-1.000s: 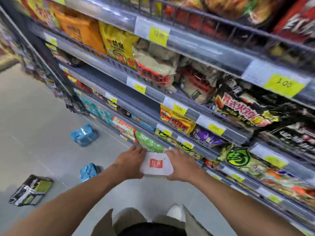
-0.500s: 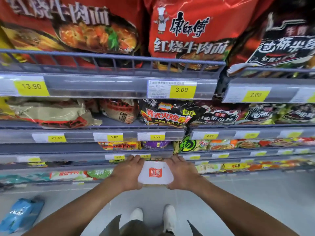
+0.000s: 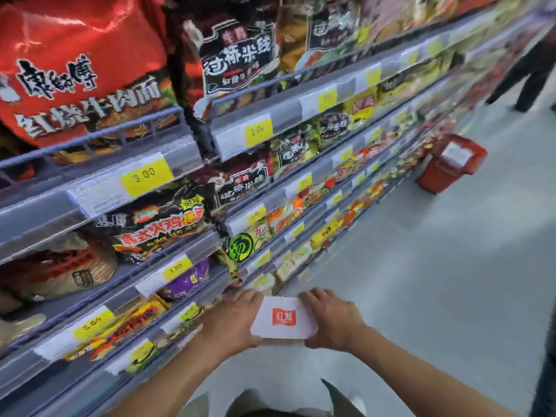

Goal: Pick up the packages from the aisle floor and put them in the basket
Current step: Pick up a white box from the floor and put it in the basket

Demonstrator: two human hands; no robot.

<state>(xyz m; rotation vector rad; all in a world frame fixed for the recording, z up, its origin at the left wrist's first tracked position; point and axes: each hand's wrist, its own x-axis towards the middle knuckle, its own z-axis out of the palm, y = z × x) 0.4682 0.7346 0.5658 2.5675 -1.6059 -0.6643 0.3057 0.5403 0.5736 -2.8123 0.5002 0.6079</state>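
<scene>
2 hands held 1 white package point(image 3: 284, 322) low in front, beside shelves point(image 3: 186, 155). Left hand point(image 3: 231, 322) gripped left end, right hand point(image 3: 334, 322) gripped right end, fingers curled round edges. Red basket point(image 3: 451, 173) sat on floor point(image 3: 436, 281), well apart, farther down aisle. Step looked like carry to basket. Next move likely needed walk over, then drop package in.
</scene>
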